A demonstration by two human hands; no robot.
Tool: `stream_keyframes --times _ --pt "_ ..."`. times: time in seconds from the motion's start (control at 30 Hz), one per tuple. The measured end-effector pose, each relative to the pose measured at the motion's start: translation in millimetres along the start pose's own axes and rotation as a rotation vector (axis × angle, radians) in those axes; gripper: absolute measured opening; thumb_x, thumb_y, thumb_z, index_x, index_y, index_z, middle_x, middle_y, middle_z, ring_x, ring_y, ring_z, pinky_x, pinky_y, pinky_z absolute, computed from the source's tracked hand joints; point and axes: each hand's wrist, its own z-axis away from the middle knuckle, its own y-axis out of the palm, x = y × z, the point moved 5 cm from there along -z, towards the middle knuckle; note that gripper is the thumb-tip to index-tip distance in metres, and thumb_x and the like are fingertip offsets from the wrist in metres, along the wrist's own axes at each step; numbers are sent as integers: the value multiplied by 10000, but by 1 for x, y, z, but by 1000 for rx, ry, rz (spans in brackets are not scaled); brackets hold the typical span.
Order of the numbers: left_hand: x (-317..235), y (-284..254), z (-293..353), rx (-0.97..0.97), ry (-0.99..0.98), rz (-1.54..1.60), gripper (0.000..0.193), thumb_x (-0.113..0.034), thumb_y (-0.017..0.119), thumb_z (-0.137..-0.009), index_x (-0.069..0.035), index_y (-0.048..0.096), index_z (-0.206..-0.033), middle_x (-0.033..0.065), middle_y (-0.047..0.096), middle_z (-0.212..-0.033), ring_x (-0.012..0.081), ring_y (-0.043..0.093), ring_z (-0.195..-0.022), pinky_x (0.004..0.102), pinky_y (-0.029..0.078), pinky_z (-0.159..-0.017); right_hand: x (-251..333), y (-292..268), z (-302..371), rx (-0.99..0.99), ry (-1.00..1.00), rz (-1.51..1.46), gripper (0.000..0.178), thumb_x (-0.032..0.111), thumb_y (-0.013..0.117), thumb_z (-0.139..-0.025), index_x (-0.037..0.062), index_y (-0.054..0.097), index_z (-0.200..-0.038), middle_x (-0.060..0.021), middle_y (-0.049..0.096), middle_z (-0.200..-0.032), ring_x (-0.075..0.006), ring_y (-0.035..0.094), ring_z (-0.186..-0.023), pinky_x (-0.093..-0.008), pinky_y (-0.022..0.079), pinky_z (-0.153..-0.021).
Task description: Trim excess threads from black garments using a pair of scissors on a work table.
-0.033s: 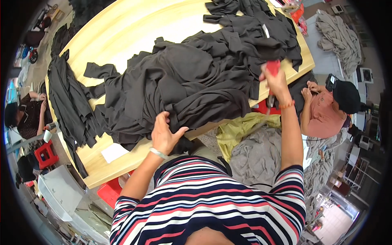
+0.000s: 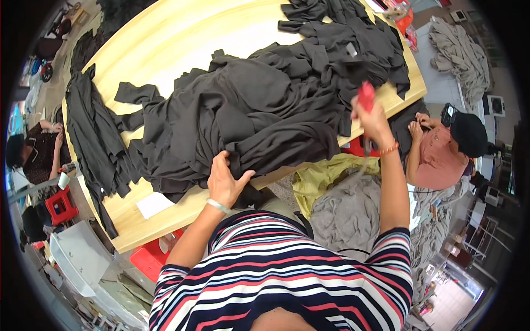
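A heap of dark grey-black garments lies across the pale wooden table, folds bunched along its near edge. My left hand rests at that edge with thumb stretched out, touching the cloth and gripping nothing I can see. To the right, my right hand is closed around a red handheld tool, smeared by motion; its exact kind cannot be made out. A thin cord seems to hang below this hand. The tool is held over the table's right edge, beside the heap.
A white sheet of paper lies at the near left table edge. Below the table are yellow cloth, a grey fabric pile and a red stool. A co-worker sits at right, another person at left.
The red tool has turned and narrowed in view as my right hand shifts slightly. A small white tag on the garments at far right sits a little lower and left. My left hand stays almost still.
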Motion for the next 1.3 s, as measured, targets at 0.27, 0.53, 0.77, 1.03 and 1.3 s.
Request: stream_keyframes --times 0.27,0.53,0.77,1.03,1.3 --pt "45 10 -53 337 -367 1160 143 -151 592 -934 -67 565 -1047 50 675 -956 222 667 -831 397 527 -707 33 -17 45 -167 -17 406 208 215 601 -889 71 615 -1038 -206 668 -869 -404 646 -826 -456 504 -727" --pt "32 -4 -112 326 -540 1818 129 -232 584 -958 -135 626 -1032 65 675 -1088 283 617 -1059 605 430 -930 108 52 117 416 -379 429 332 223 632 -865 82 593 -1164 -187 654 -781 -370 648 -736 -426 502 -702" --pt "41 14 -118 325 -607 1811 132 -213 607 -945 -132 618 -1049 72 669 -1099 333 599 -1095 668 378 -946 135 93 111 453 -404 544 273 244 617 -869 81 572 -1082 -217 649 -786 -434 627 -803 -510 479 -738" --pt "80 28 -129 370 -595 1909 132 -216 595 -955 -120 608 -1045 65 660 -992 291 622 -1009 631 437 -880 124 115 122 702 -374 603 203 175 573 -834 0 602 -931 -232 666 -830 -416 649 -856 -499 495 -756" --pt "19 -38 -72 1 -39 840 294 -117 707 -856 -57 599 -1124 48 626 -956 209 611 -892 315 487 -770 116 98 121 414 -426 336 293 163 599 -882 92 543 -1160 -217 638 -793 -431 619 -780 -479 488 -674"
